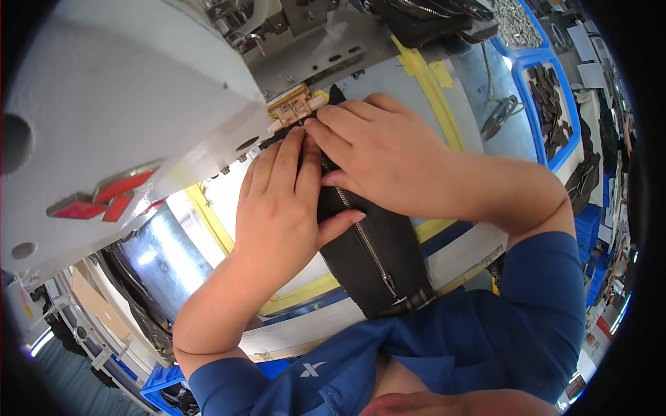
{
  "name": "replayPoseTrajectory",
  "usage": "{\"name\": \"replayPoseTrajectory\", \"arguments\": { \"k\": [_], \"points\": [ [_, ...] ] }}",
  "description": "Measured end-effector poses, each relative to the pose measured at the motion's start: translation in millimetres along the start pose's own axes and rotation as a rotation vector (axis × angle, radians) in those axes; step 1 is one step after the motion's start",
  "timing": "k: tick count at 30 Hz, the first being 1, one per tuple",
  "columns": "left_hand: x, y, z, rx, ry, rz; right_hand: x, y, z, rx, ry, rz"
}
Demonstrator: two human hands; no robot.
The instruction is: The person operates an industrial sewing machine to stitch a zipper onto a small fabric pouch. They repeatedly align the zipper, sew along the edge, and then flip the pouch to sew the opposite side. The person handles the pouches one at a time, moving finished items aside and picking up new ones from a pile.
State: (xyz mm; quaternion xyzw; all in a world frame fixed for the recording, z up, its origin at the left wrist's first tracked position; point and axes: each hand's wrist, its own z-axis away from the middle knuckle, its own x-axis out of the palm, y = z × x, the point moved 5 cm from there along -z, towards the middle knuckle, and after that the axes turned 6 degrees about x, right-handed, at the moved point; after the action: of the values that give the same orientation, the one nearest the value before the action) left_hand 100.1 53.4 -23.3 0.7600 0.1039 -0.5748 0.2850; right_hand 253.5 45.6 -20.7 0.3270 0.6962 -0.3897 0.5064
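A black fabric piece (397, 244) lies lengthwise on the work surface, running from the machine's presser area toward my body. Down its middle goes a metal-toothed zipper (368, 239), its slider (388, 281) at the near end. My left hand (281, 194) rests flat on the fabric's left side, thumb reaching across to the zipper teeth. From the right, my right hand (392, 152) lies over the far part of the fabric, fingers extended, thumb near the zipper. Both sets of fingertips sit close to the brass-coloured presser part (295, 107). The fabric beneath my fingers is hidden.
A large grey sewing machine head (159, 83) fills the upper left. Yellow tape (433, 90) marks the surface. Thread snips (503, 116) lie to the right, beside a blue bin (576, 135) of dark pieces. Dark zippered fabric (430, 24) is piled at the back.
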Motion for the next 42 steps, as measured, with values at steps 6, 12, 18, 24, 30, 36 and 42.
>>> {"name": "replayPoseTrajectory", "arguments": {
  "k": [6, 12, 18, 24, 30, 36, 42],
  "points": [
    [3, 0, 2, -0.007, 0.000, -0.024, 1, 0, -1, 0.023, -0.057, -0.008],
    [1, 0, 2, -0.013, 0.005, -0.017, 1, -1, 0, 0.004, -0.007, -0.013],
    [2, 2, 1, 0.007, 0.024, -0.022, 3, 0, 2, -0.017, -0.008, 0.008],
    [6, 6, 4, -0.013, -0.011, -0.088, -4, 15, -6, 0.078, -0.138, -0.173],
    [8, 1, 11, -0.018, 0.008, -0.083, -94, 83, 6, 0.422, 0.017, -0.076],
    [3, 9, 7, 0.025, 0.042, -0.070, -163, 267, 141, 0.951, 0.160, 0.254],
    [7, 5, 8, 0.022, 0.048, -0.068, -111, 356, 256, 1.403, 0.264, -0.040]
  ]
}}
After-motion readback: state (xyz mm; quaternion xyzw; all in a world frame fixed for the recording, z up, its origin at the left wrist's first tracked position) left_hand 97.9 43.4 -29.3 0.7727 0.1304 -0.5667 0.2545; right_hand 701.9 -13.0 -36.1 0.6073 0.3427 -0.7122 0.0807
